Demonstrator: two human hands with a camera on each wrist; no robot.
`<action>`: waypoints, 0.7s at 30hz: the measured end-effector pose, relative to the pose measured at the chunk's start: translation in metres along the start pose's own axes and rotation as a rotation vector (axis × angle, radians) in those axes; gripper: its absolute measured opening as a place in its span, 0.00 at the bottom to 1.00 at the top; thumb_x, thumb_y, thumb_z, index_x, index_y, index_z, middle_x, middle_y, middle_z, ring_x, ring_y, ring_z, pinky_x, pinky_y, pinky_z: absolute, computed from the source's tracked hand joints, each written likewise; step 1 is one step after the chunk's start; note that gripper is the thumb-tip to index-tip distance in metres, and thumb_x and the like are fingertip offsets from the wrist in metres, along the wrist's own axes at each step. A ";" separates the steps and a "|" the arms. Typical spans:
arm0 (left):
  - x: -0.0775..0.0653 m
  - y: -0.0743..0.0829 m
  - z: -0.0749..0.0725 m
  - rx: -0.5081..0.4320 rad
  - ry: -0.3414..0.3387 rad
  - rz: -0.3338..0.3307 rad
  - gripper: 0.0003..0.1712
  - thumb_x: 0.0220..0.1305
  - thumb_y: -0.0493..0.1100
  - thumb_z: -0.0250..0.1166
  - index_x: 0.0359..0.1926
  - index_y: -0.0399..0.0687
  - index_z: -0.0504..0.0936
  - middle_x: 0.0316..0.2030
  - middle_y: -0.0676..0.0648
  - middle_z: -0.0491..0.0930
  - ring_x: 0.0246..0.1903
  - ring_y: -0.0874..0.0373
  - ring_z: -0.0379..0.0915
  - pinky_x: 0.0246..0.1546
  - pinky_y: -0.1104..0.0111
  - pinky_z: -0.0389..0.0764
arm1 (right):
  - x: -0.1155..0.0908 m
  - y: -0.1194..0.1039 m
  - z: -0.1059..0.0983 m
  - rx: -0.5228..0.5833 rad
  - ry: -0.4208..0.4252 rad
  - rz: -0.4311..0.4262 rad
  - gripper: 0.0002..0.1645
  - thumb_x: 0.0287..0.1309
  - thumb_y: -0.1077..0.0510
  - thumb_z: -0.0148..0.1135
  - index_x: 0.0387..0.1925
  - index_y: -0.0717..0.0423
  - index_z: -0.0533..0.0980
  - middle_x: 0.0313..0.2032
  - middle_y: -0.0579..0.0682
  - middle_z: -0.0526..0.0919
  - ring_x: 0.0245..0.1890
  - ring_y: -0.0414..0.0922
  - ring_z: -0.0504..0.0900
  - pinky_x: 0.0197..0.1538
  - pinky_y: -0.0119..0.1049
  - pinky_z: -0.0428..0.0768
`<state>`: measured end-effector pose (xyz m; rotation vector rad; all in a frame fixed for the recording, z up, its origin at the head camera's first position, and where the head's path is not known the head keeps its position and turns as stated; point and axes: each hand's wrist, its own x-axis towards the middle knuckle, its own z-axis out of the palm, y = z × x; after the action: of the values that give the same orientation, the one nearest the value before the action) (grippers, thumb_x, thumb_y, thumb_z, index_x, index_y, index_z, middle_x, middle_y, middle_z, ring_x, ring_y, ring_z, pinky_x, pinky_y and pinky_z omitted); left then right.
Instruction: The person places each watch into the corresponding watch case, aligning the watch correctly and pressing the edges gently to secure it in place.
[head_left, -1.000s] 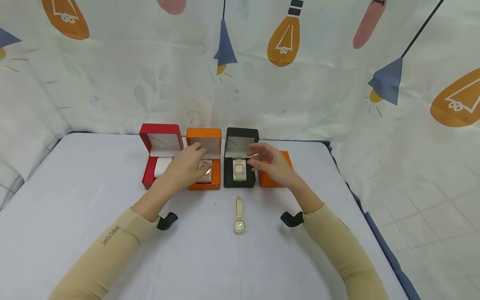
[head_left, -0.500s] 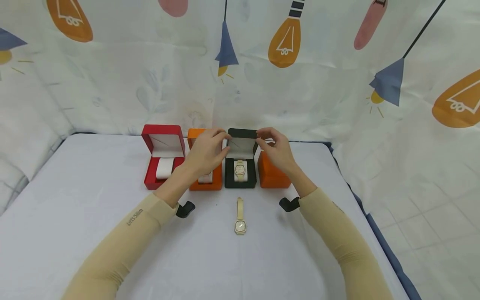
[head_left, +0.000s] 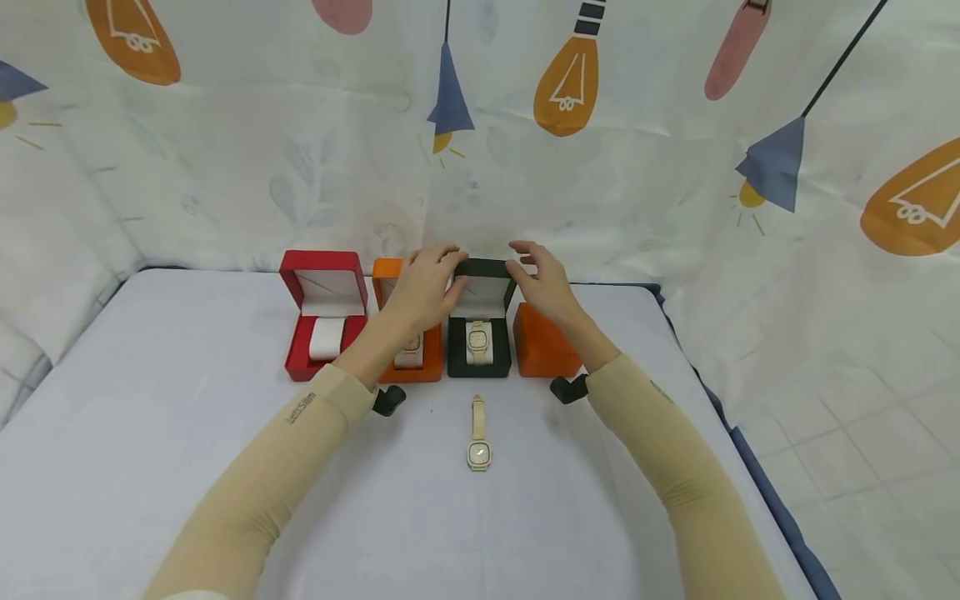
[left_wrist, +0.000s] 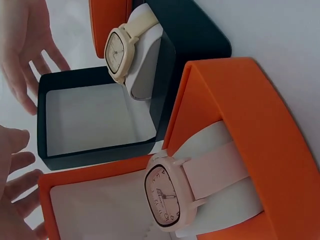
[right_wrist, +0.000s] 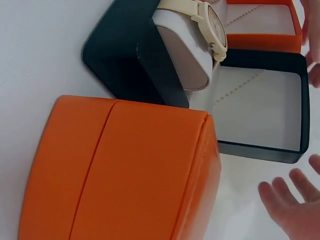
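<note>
At the back of the table a dark green watch box stands with its lid raised. Inside, a cream watch is strapped round a white cushion. My left hand is at the left upper corner of that lid, fingers loosely bent. By the opposite corner is my right hand, its fingers spread beside the lid in the right wrist view. Below my left wrist, an orange box with its lid up holds a pink watch on a cushion. Another cream watch lies flat on the cloth in front.
A closed orange box stands right of the green one, under my right forearm. Leftmost is a red box, lid up, holding a bare white cushion. Behind the boxes hangs a patterned curtain.
My left hand has moved right and back from over the orange box to the green lid. My right hand has moved up and back to the lid's right corner. The boxes and watches stay put.
</note>
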<state>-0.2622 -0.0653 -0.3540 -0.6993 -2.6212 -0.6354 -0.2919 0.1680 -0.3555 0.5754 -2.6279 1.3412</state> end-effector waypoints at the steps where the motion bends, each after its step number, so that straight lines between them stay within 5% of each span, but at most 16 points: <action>1: 0.001 -0.001 0.001 0.009 -0.009 -0.006 0.25 0.76 0.44 0.62 0.68 0.39 0.76 0.66 0.38 0.72 0.67 0.43 0.65 0.71 0.43 0.58 | 0.001 0.000 0.000 -0.006 -0.025 0.011 0.28 0.78 0.50 0.53 0.72 0.56 0.68 0.69 0.53 0.71 0.67 0.53 0.70 0.66 0.48 0.73; 10: 0.004 -0.005 0.008 0.094 -0.076 -0.027 0.27 0.79 0.47 0.58 0.71 0.39 0.72 0.66 0.39 0.74 0.68 0.45 0.66 0.72 0.41 0.53 | 0.006 0.000 0.007 -0.005 -0.108 -0.013 0.26 0.79 0.53 0.51 0.72 0.57 0.69 0.68 0.59 0.72 0.66 0.58 0.73 0.66 0.48 0.74; 21: 0.007 -0.005 0.012 0.090 -0.036 -0.009 0.24 0.77 0.47 0.61 0.66 0.39 0.75 0.61 0.40 0.78 0.64 0.45 0.70 0.73 0.42 0.50 | 0.005 0.003 0.005 -0.026 -0.123 0.011 0.24 0.77 0.53 0.56 0.68 0.56 0.74 0.66 0.55 0.75 0.64 0.59 0.76 0.60 0.49 0.80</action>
<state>-0.2735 -0.0606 -0.3624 -0.6782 -2.6690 -0.5088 -0.2973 0.1640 -0.3591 0.6613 -2.7446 1.3127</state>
